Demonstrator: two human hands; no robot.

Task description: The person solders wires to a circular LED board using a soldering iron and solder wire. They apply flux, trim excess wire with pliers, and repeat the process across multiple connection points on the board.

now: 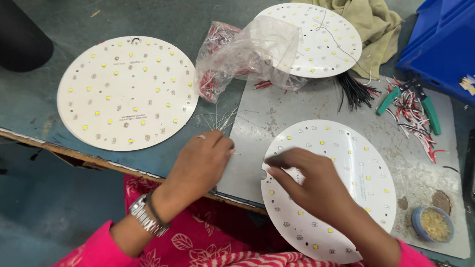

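Board: round white LED disc (333, 193) at lower centre of the frame, flat on the desk (28, 63) — thin, stiff, light, best held by its rim.
Right hand (310, 181): fingers pinched narrow, resting on the disc's left edge.
Left hand (201, 162): fingers curled narrow at loose thin wires (218, 118) — a hold, I cannot tell.

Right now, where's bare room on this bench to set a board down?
Bare grey mat between the plastic bag and the near round board. Crowded at right: green cutters, wire scraps, blue bins.

Bright pink sleeves, pink floral-print garment, silver metal wristwatch and dark band on the left wrist.
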